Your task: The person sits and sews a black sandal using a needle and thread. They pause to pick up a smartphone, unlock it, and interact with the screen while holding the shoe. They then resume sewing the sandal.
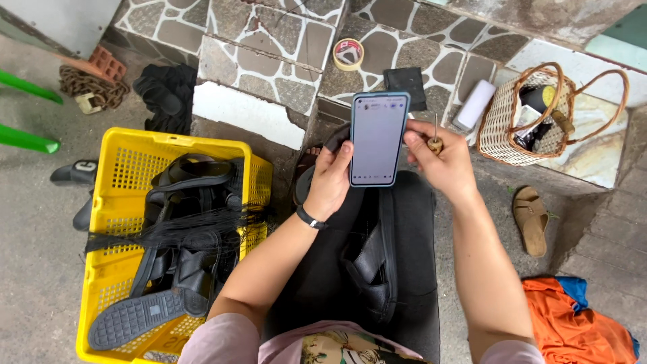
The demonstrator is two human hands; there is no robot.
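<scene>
The left hand is wrapped around the left edge of a smartphone with a light blue case, thumb laid across its lower left corner, holding it upright with the lit screen facing up toward the camera; a dark band sits on that wrist. The right hand touches the phone's right edge with its fingertips while pinching a small awl with a wooden knob handle, its thin metal point standing upward. Below the hands a black sandal with wide straps lies across the person's dark lap. To the left, a yellow plastic crate holds more black sandals and a loose bundle of black thread draped across its middle. On the stone-patterned step beyond the phone sit a roll of tape and a black folded piece, with a white cylinder just beside a woven basket with looped handles at the step's right end. A tan sandal lies on the ground to the right, near an orange cloth at the lower right corner. A rusty chain rests at the upper left.
</scene>
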